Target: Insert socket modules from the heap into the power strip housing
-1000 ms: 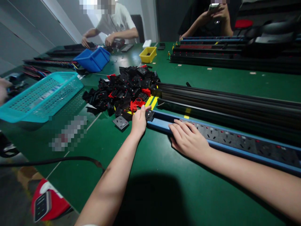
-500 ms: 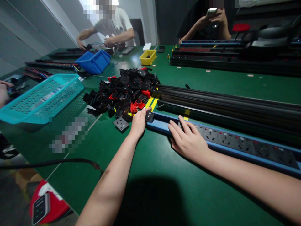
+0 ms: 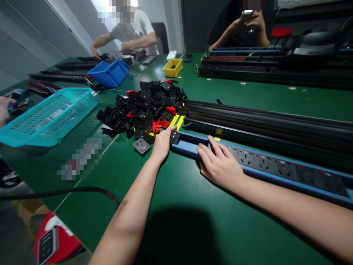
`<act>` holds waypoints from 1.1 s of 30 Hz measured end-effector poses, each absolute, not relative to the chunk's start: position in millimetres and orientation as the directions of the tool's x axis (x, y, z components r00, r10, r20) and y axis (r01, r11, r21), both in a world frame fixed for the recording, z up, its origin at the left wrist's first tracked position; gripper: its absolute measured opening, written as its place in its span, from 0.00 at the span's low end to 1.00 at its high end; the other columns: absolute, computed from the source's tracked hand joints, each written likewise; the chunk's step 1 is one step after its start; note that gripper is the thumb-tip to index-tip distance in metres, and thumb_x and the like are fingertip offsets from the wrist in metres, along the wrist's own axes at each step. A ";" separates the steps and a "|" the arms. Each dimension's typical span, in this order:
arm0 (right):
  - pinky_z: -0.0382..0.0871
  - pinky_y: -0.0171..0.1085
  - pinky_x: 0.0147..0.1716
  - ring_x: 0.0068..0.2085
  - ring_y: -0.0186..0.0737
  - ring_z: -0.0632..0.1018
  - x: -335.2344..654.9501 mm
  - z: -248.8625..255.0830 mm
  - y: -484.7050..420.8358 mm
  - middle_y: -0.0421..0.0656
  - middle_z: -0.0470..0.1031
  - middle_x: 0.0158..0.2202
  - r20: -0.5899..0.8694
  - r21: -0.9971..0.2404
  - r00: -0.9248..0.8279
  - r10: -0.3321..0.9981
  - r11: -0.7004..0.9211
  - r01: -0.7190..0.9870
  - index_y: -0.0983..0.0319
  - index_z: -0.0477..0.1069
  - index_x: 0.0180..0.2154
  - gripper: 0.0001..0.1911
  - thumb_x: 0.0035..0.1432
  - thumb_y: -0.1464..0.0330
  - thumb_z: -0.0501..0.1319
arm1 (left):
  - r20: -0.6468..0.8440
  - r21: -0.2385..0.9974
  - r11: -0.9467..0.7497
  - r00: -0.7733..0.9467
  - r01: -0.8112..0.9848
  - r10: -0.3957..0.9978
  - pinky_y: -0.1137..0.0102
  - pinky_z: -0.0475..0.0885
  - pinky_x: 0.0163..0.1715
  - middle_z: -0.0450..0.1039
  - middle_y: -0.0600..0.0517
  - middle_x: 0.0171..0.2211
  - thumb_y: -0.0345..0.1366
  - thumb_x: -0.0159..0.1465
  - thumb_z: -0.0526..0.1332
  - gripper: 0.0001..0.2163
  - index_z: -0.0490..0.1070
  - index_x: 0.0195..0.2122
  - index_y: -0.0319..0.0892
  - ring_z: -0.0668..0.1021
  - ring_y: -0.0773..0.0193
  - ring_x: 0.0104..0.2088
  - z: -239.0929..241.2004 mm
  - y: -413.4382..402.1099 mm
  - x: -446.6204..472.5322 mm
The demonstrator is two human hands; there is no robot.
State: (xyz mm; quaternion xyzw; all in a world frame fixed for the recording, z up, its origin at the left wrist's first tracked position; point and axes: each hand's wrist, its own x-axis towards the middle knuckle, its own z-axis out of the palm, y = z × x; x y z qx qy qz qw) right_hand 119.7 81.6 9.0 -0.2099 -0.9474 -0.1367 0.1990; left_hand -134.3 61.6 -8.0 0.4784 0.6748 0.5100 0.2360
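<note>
A long blue power strip (image 3: 278,176) with black socket modules lies on the green table (image 3: 193,221), running from centre to right. My left hand (image 3: 162,142) grips a black socket module (image 3: 174,137) at the strip's left end. My right hand (image 3: 219,163) lies on the strip just to the right, fingers spread flat on it. A loose black socket module (image 3: 141,145) lies left of my left hand. Behind it is a heap of black and red socket parts (image 3: 146,106).
A teal basket (image 3: 49,116) stands at the left, blue bins (image 3: 109,71) and a yellow bin (image 3: 173,67) farther back. Long black rails (image 3: 270,119) lie behind the strip. Two other people sit at the far side. A cable and a red object are at the lower left.
My right hand has slid slightly left along the strip and spread its fingers. My left hand stays at the strip's end on the module.
</note>
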 end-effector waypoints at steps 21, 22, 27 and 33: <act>0.60 0.52 0.58 0.67 0.68 0.63 119.6 7.9 80.6 0.52 0.72 0.62 0.446 0.203 -0.831 0.334 0.866 0.457 0.70 0.71 0.59 0.24 0.64 0.66 0.60 | 0.164 0.886 0.052 -0.416 0.461 0.894 0.58 0.65 0.64 0.77 0.43 0.56 0.57 0.71 0.43 0.32 0.78 0.54 0.39 0.76 0.52 0.60 -7.1 57.9 -132.4; 0.59 0.53 0.59 0.68 0.68 0.62 119.4 7.6 80.7 0.52 0.72 0.62 0.447 0.204 -0.830 0.335 0.865 0.459 0.69 0.71 0.59 0.24 0.64 0.66 0.60 | 0.160 0.881 0.061 -0.416 0.469 0.895 0.59 0.65 0.64 0.77 0.43 0.56 0.57 0.72 0.42 0.33 0.78 0.54 0.39 0.75 0.52 0.60 -5.9 57.0 -131.6; 0.58 0.53 0.60 0.67 0.68 0.63 118.7 7.4 80.7 0.51 0.71 0.63 0.451 0.216 -0.827 0.337 0.857 0.467 0.69 0.71 0.59 0.24 0.65 0.66 0.58 | 0.164 0.871 0.061 -0.407 0.487 0.899 0.59 0.65 0.63 0.77 0.44 0.57 0.57 0.72 0.43 0.32 0.77 0.55 0.40 0.75 0.52 0.60 -3.9 55.4 -130.7; 0.52 0.57 0.64 0.68 0.63 0.63 119.2 6.0 78.7 0.49 0.70 0.64 0.471 0.225 -0.812 0.344 0.844 0.488 0.67 0.71 0.59 0.23 0.65 0.66 0.57 | 0.178 0.868 0.048 -0.399 0.495 0.899 0.58 0.65 0.63 0.77 0.44 0.56 0.56 0.72 0.44 0.30 0.77 0.55 0.41 0.76 0.52 0.59 -6.9 57.0 -133.1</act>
